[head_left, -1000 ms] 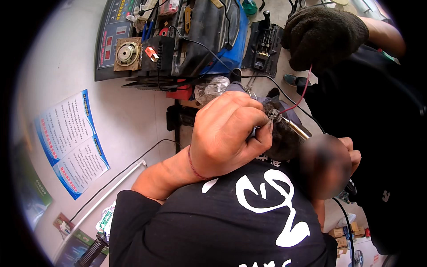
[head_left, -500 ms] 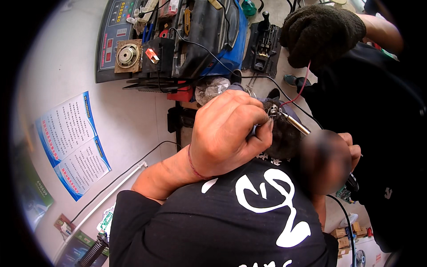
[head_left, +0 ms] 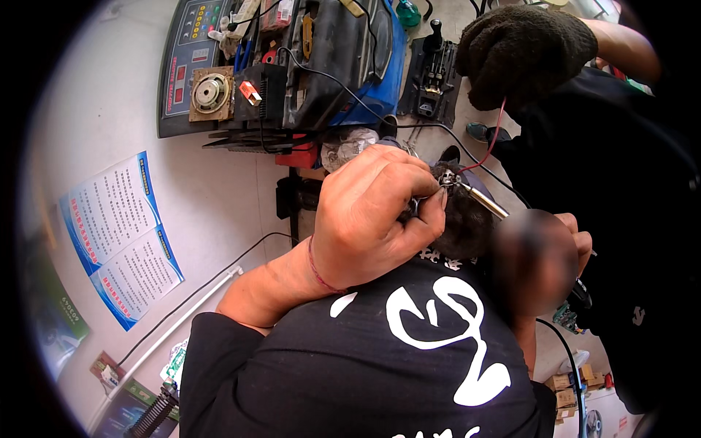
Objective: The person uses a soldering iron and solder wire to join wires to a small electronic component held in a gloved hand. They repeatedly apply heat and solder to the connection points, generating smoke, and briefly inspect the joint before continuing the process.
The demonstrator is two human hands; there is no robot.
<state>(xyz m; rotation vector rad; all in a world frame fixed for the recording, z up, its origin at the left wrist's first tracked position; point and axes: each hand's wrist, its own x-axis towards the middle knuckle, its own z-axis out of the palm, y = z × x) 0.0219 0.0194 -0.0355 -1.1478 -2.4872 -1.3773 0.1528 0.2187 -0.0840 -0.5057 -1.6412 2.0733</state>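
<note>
My left hand (head_left: 380, 212) is closed in a pinch, with a thin silvery wire faintly showing at its fingertips. Just beyond them sits a small metal part (head_left: 447, 177), joined to a red wire (head_left: 491, 150). A soldering iron (head_left: 485, 201) points its tip at this part from the right. My right hand (head_left: 582, 239) grips the iron's handle, largely covered by a blurred patch. At the upper right, another person's dark-gloved hand (head_left: 526, 55) is by the red wire's upper end. A dark fuzzy thing (head_left: 467, 226), perhaps a glove, lies beneath the part.
A grey machine panel (head_left: 191, 66) with buttons stands at the upper left, bearing a round speaker-like piece (head_left: 212, 91), tools and a black-and-blue case (head_left: 336, 58). A black cable (head_left: 438, 127) crosses beyond my hands. Posters (head_left: 120, 237) hang on the left wall; cardboard boxes (head_left: 566, 398) sit lower right.
My left fingertips have shifted very slightly. The soldering iron has moved slightly to the left, its tip still at the metal part. The gloved hand has shifted a little left.
</note>
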